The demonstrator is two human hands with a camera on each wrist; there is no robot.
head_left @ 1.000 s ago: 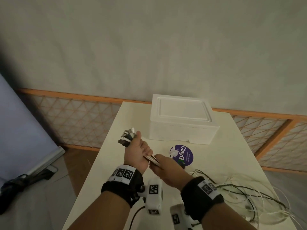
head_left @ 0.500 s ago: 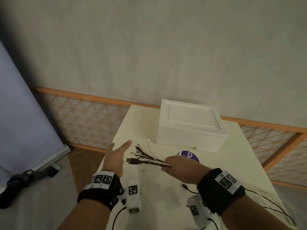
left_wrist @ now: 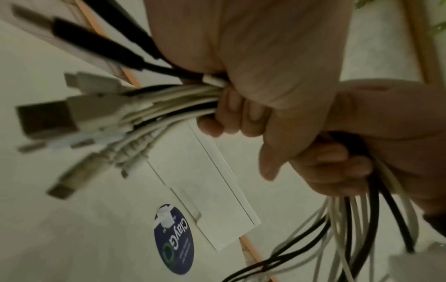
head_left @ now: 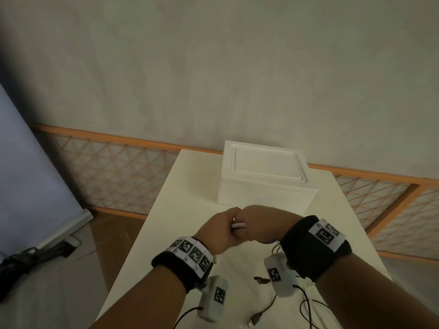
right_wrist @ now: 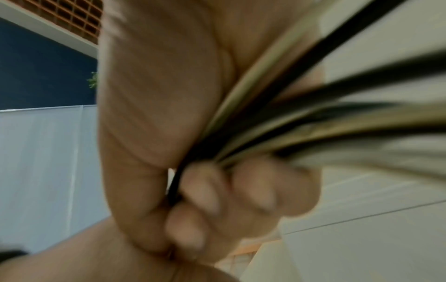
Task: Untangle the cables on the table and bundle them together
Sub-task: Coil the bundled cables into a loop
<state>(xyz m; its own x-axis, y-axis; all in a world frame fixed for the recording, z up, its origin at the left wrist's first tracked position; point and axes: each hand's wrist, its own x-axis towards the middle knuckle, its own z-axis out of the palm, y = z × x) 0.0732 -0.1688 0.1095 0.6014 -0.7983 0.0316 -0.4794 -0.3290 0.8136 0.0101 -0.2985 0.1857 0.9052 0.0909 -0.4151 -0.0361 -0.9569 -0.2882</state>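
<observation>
A bundle of white and black cables point(head_left: 238, 225) runs between my two fists above the white table point(head_left: 180, 210). My left hand point(head_left: 221, 230) grips the bundle just behind the plugs. In the left wrist view its fingers point(left_wrist: 231, 114) curl round the cables point(left_wrist: 173, 99), and several USB plugs point(left_wrist: 48, 118) fan out past them. My right hand point(head_left: 259, 222) grips the same bundle right beside it, knuckles touching. From that fist point(left_wrist: 333, 167) the loose strands hang down. The right wrist view is blurred, with fingers point(right_wrist: 229, 194) wrapped round the cables point(right_wrist: 313, 118).
A white foam box point(head_left: 263, 176) stands just behind the hands. A round purple "ClayG" label point(left_wrist: 173, 242) lies in front of it. Loose cable ends point(head_left: 261, 280) and a black plug point(head_left: 254, 322) lie on the near table. The table's left edge drops to the floor.
My left hand, open and apart half a second ago, has closed round the bundle next to the right hand. Both hands have moved a little toward the foam box.
</observation>
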